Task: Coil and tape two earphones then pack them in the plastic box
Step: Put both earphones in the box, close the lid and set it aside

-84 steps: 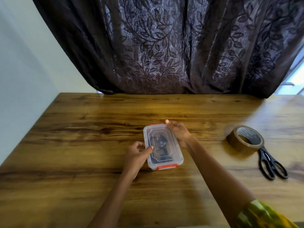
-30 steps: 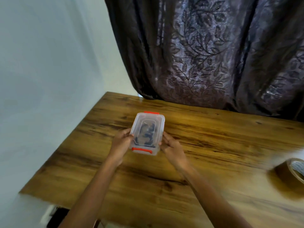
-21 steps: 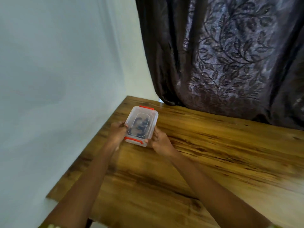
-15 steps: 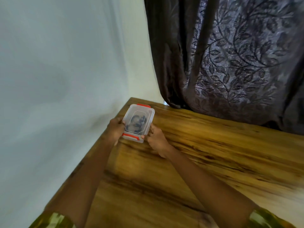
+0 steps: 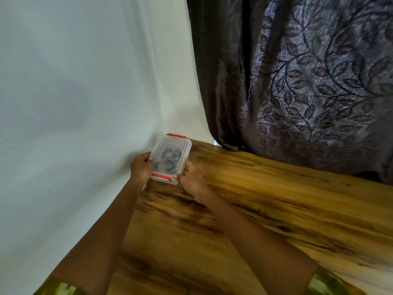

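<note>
Head view, plastic box: the clear plastic box (image 5: 171, 159) sits at the far left corner of the wooden table (image 5: 265, 201), close to the pale wall (image 5: 74, 92); whether its base rests on the wood or is lifted slightly cannot be told
Head view, long axis: the box's long side runs away from the person, leaning a little to the right at the far end; one short end faces the person and the other faces the wall corner
Head view, lid and clips: the clear lid is on; a red clip (image 5: 161, 176) sits on the near short end and a second red clip (image 5: 177, 135) on the far short end
Head view, contents: dark coiled earphones (image 5: 169, 159) show through the lid, blurred; the two cannot be told apart
Head view, writing: no brand or lettering can be read on the box
Head view, left hand: the left hand (image 5: 140, 168) grips the box's left long side near the front corner, fingers curled against the wall of the box
Head view, right hand: the right hand (image 5: 192, 180) grips the right long side near the front corner, thumb on the lid's edge
Head view, sleeves: green-yellow patterned sleeves (image 5: 331, 283) show at the bottom edge
Head view, surroundings: a dark curtain (image 5: 297, 81) with a leaf pattern hangs behind the table's far edge, to the right of the box
</note>
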A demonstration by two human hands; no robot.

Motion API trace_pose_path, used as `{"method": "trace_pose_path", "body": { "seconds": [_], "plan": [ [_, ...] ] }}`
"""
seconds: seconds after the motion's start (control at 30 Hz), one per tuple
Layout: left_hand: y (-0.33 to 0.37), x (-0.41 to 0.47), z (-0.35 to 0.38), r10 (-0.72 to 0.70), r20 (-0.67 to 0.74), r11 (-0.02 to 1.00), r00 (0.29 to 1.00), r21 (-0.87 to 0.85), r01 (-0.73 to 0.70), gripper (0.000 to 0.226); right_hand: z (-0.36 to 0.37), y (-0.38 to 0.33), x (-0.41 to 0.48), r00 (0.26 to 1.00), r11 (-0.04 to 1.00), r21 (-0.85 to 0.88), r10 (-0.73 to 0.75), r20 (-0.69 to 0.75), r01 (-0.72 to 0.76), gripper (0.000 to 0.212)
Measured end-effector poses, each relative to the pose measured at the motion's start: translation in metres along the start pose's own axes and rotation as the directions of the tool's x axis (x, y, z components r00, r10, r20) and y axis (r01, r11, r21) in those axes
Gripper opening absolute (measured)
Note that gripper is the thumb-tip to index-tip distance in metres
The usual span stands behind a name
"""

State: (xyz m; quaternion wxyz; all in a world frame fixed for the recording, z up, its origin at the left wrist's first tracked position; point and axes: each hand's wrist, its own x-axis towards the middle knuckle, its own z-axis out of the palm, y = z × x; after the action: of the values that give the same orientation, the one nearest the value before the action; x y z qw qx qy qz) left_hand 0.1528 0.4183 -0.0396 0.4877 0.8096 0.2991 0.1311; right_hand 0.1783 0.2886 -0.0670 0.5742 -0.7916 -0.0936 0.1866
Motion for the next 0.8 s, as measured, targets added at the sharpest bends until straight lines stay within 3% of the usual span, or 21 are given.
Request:
{"method": "trace_pose_path", "body": {
  "seconds": [0.33, 0.53, 0.67, 0.8],
  "plan": [
    [-0.006, 0.027, 0.011, 0.020, -0.062, 1.000, 0.998, 0.017, -0.019, 0.031, 0.009, 0.003, 0.025, 1.000, 1.000, 0.018, 0.022, -0.014, -0.021, 0.061],
    [-0.011, 0.030, 0.017, 0.065, -0.116, 0.996, 0.991, 0.068, -0.058, 0.031, 0.016, 0.007, 0.027, 0.997, 0.997, -0.070, 0.031, -0.066, -0.036, 0.065],
    [-0.009, 0.029, 0.017, 0.086, -0.113, 0.976, 0.990, 0.210, -0.061, 0.025, 0.015, 0.002, 0.021, 0.998, 0.995, -0.094, 0.039, -0.055, -0.044, 0.065],
    [0.002, 0.018, 0.013, 0.121, -0.201, 0.946, 0.972, 0.321, -0.051, 0.025, 0.004, -0.009, 0.006, 0.998, 0.997, -0.080, 0.005, -0.069, -0.010, 0.071]
  ]
}}
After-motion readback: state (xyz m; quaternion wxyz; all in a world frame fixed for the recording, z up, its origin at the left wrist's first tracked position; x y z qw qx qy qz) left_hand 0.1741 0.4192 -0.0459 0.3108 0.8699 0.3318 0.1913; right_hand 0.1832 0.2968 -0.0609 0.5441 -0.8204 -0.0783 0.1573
